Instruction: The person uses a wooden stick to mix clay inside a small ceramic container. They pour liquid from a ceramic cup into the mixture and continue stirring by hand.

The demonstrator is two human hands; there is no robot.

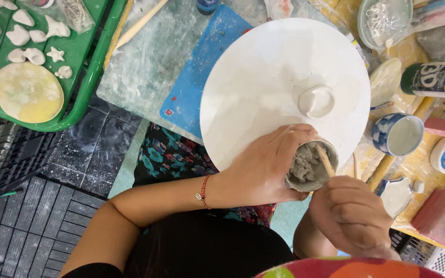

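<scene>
**Grey clay stirred in a small cup at the edge of a white round board**

Green plastic marks the upper left of the frame: a tray (86,77) holding small white clay figures (26,36) and a flat yellowish clay disc (28,91). Right of it lies a pale marbled work surface (145,62) with a blue mat (202,72) on it. Across the centre sits a large white round board (263,77), and on its right part rests a small white clay ring (316,101).

In the lower centre the left hand (263,167), a red cord bracelet (204,191) on its wrist, is wrapped tight around a small cup (310,167) filled with lumpy grey clay; the cup hangs at the board's lower right edge. Just right of it, the right hand (348,213) is closed in a fist on a thin wooden stick (325,160), whose tip is sunk in the clay.

Toward the right edge stand a blue-and-white patterned cup (398,134), a dark green cylinder (433,78) lying on its side, and a glass bowl (384,21) in the upper right.
</scene>
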